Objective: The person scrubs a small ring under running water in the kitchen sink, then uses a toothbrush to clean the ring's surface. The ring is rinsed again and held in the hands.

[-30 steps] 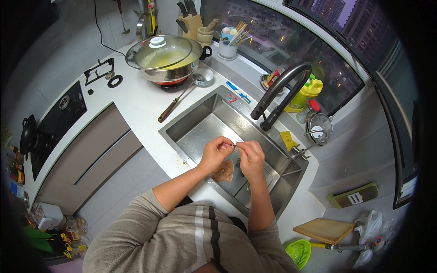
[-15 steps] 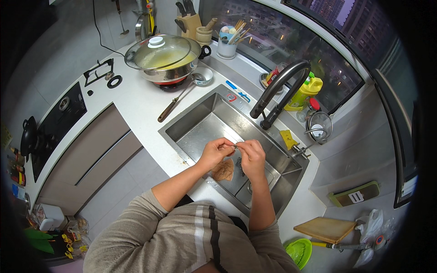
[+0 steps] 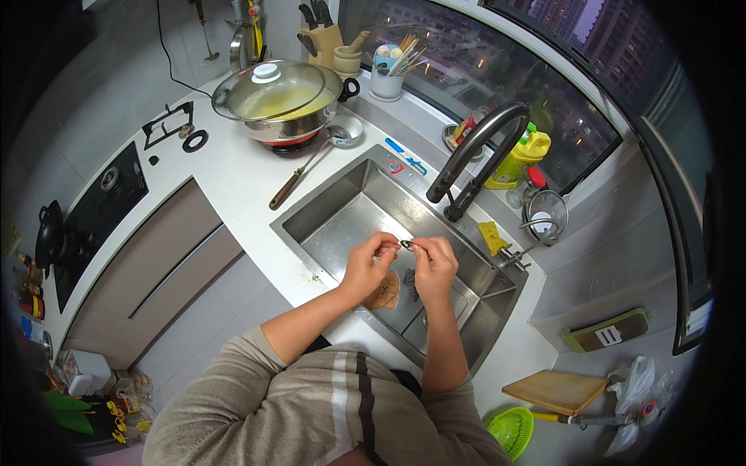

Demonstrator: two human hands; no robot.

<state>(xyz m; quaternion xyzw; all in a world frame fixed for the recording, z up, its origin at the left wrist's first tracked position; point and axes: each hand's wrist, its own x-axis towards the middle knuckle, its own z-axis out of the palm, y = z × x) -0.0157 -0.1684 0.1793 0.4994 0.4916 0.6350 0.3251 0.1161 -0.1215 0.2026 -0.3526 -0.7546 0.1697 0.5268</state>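
Above the stainless steel sink (image 3: 326, 233), both my hands meet at the fingertips. A small dark object (image 3: 406, 245) with a paler patch sits between them; its kind is too small to make out. My right hand (image 3: 435, 268) pinches it between thumb and forefinger. My left hand (image 3: 367, 264) is closed in a pinch at the object's other side. Below them in the sink lies a crumpled brown piece (image 3: 385, 292), partly hidden by my left hand. Beside it is a dark grey clump (image 3: 409, 284), partly covered by my right hand.
A black faucet (image 3: 497, 132) arches over the sink's far side. At the back left stands a glass-lidded pot (image 3: 287, 116), with a ladle (image 3: 299, 179) and small bowl (image 3: 347, 130) near it. A yellow jug (image 3: 528, 151) and strainer (image 3: 546, 213) stand right.
My hands have drawn slightly apart at the fingertips, and the small dark object between them shows more. The right hand has shifted a little to the right.
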